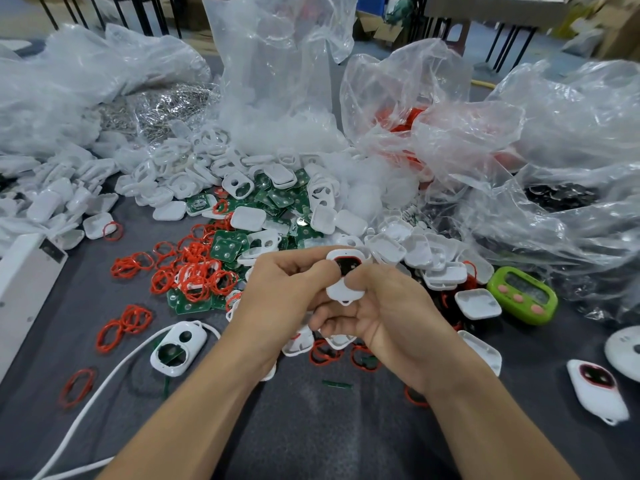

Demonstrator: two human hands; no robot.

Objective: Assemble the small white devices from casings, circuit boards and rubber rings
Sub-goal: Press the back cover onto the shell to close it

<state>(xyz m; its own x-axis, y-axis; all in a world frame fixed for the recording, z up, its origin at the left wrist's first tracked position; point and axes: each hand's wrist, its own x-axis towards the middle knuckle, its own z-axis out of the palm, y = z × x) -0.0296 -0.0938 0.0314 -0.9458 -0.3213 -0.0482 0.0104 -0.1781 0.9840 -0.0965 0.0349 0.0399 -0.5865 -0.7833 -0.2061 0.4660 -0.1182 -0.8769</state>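
**Desk:** What fills your feed, biggest first?

**Me:** I see the grey table (311,427) under everything. Crumpled clear plastic bags (277,64) are heaped behind the green timer (523,294), which I use as my marker.

**Desk:** And the parts?

**Me:** Just left of the timer, a heap of white casings (408,247) spills toward me. Farther left of it lie green circuit boards (227,247), with red rubber rings (194,275) scattered over and around them. A white cable (104,386) curves along the table, far to the timer's left.

**Desk:** Hands?

**Me:** Both sit left of the timer and nearer to me, touching each other. The left hand (277,292) and the right hand (388,313) both curl round one small white device (343,291). Their thumbs press on its face beside a dark window edged in red. I think that red edge is a ring, but the blur leaves me unsure.

**Desk:** Anything else that size?

**Me:** A second device (595,389) with the same red-edged window lies alone on the table. It is nearer to me than the timer and slightly to its right.
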